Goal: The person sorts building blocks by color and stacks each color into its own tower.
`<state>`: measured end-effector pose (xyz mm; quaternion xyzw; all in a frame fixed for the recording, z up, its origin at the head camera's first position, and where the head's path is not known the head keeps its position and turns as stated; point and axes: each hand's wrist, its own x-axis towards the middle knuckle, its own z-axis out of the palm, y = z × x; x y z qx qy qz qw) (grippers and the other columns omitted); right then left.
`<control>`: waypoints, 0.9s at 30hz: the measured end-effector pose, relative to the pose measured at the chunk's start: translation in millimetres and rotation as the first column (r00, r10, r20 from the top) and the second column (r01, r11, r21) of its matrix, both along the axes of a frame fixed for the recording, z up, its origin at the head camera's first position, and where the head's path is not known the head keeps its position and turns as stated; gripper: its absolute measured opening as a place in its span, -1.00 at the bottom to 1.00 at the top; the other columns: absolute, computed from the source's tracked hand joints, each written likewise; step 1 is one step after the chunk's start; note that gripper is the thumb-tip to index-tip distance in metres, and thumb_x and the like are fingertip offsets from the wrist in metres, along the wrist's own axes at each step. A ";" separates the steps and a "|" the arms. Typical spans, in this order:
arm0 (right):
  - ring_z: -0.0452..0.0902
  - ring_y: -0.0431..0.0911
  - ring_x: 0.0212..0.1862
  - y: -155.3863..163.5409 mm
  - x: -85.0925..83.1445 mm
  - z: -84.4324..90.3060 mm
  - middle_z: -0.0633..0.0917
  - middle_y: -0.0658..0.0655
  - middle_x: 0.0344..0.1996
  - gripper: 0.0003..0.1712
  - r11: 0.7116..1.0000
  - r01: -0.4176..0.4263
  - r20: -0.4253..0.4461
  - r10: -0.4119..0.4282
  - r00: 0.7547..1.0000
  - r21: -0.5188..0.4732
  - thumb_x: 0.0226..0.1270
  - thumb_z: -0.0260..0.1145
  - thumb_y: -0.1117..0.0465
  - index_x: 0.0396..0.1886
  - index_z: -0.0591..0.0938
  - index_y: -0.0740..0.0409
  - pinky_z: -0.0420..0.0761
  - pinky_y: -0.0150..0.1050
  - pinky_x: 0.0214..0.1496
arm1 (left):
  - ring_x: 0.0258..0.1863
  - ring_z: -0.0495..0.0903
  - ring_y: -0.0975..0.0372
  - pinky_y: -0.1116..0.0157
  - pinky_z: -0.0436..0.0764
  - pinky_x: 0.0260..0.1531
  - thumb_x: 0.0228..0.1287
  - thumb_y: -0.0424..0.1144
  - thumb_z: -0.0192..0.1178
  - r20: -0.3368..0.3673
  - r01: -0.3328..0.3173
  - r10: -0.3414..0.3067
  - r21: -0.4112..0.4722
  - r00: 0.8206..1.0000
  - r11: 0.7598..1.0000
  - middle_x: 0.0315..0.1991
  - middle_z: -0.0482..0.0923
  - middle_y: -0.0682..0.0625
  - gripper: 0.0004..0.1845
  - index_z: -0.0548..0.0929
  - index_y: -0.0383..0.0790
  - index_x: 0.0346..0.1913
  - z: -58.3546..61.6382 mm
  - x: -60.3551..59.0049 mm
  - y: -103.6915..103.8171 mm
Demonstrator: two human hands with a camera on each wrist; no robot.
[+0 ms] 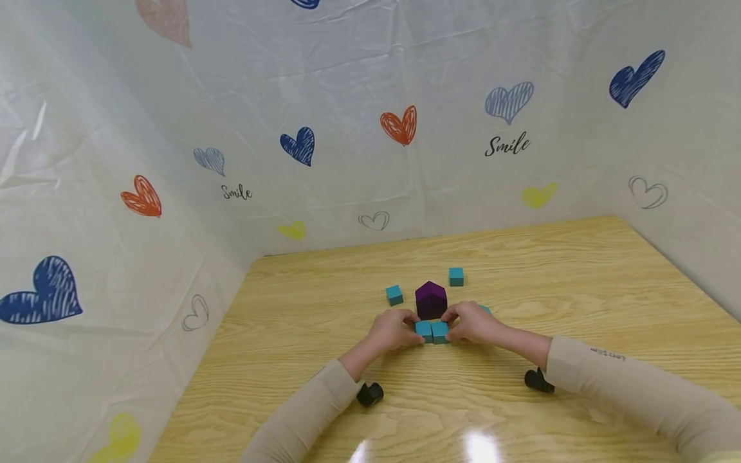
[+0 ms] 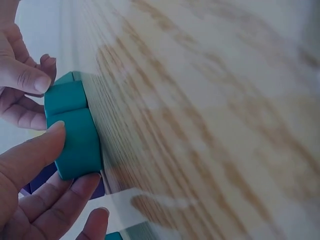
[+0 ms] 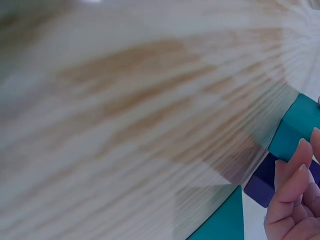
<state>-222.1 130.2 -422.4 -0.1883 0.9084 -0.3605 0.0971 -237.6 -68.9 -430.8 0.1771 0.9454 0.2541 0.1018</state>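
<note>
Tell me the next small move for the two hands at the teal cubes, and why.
Probably press the two small teal wooden cubes flush and square them before the purple house-shaped block. The left hand pinches the left cube, the right hand the right one, and they already sit side by side on the wooden table. Two more teal cubes lie loose behind.

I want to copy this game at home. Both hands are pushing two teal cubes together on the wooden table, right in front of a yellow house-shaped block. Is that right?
Almost. The house-shaped block is purple, not yellow; the head view shows it. The rest holds: the left hand and right hand press two teal cubes together on the wooden table, just in front of that block.
</note>
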 end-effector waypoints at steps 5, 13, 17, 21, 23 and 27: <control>0.55 -0.01 -0.18 0.7 -2.5 -1.6 0.67 0.19 -0.26 -0.65 1.000 0.006 0.008 -0.006 1.000 -0.013 -0.06 0.42 0.36 -0.21 0.63 0.40 0.55 -0.21 -0.20 | -0.25 0.54 0.24 0.27 0.46 -0.14 -0.10 -0.07 0.43 0.008 0.002 -0.002 0.016 1.000 1.000 -0.31 0.64 0.09 -0.60 0.66 -0.14 -0.14 -0.7 -1.4 0.5; 0.55 -0.01 -0.21 2.2 -3.2 -2.3 0.67 0.17 -0.30 -0.66 1.000 0.005 0.022 -0.004 1.000 -0.015 -0.06 0.42 0.36 -0.22 0.62 0.40 0.55 -0.22 -0.23 | -0.28 0.54 0.25 0.32 0.50 -0.23 -0.11 -0.12 0.44 0.036 -0.004 0.001 0.069 0.999 0.998 -0.31 0.63 0.06 -0.60 0.66 -0.18 -0.15 -0.9 -0.4 1.2; 0.54 -0.03 -0.23 3.9 -2.6 -2.3 0.67 0.15 -0.32 -0.68 1.000 0.004 0.015 -0.004 1.000 -0.008 -0.08 0.43 0.36 -0.26 0.62 0.37 0.54 -0.21 -0.21 | -0.29 0.53 0.27 0.34 0.50 -0.24 -0.10 -0.13 0.44 0.056 -0.005 0.001 0.078 0.998 0.997 -0.31 0.63 0.06 -0.60 0.67 -0.18 -0.14 -0.6 0.9 2.9; 0.50 -0.11 -0.31 6.0 -2.5 -0.9 0.66 0.12 -0.35 -0.70 1.000 0.002 0.018 -0.002 1.000 -0.009 -0.10 0.44 0.37 -0.29 0.63 0.36 0.52 -0.27 -0.28 | -0.35 0.50 0.31 0.38 0.50 -0.32 -0.11 -0.13 0.45 0.087 -0.016 0.008 0.090 0.996 0.996 -0.32 0.62 0.07 -0.61 0.67 -0.19 -0.15 -0.8 1.8 4.3; 0.46 -0.14 -0.35 6.6 -2.3 0.3 0.66 0.12 -0.36 -0.70 1.000 0.003 0.025 -0.003 1.000 -0.017 -0.10 0.43 0.38 -0.29 0.63 0.37 0.50 -0.30 -0.33 | -0.39 0.48 0.33 0.40 0.49 -0.36 -0.11 -0.13 0.45 0.095 -0.022 0.014 0.091 0.995 0.996 -0.33 0.62 0.08 -0.61 0.67 -0.19 -0.17 -1.0 1.8 4.8; 0.44 -0.16 -0.39 7.6 -1.5 1.4 0.66 0.11 -0.38 -0.70 1.000 -0.007 0.022 0.008 1.000 -0.023 -0.10 0.43 0.38 -0.29 0.62 0.37 0.48 -0.33 -0.37 | -0.43 0.46 0.34 0.41 0.48 -0.39 -0.12 -0.14 0.45 0.098 -0.030 0.021 0.094 0.995 0.995 -0.35 0.61 0.09 -0.62 0.67 -0.18 -0.19 -1.7 1.6 5.9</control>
